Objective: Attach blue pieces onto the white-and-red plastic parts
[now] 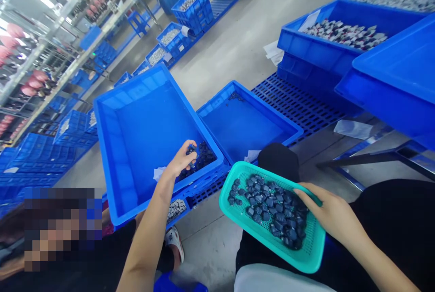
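Observation:
My left hand [183, 158] reaches into the near corner of a large blue tray [142, 115]. Its fingers are curled, and dark bits show between thumb and fingers. Under and beside it lies a small heap of black plastic parts [206, 152]. A green mesh basket [234, 217] rests tilted over my lap, with many small black blocks [272, 206] inside. On the basket's right rim is my right hand [322, 208], thumb on top and the other fingers mostly hidden.
A second blue tray [251, 119] sits beside the first, with a few dark bits in its far corner. Blue crates of pale parts [346, 33] stand at right. Another person [64, 233] is close at lower left. A metal frame [380, 156] stands right.

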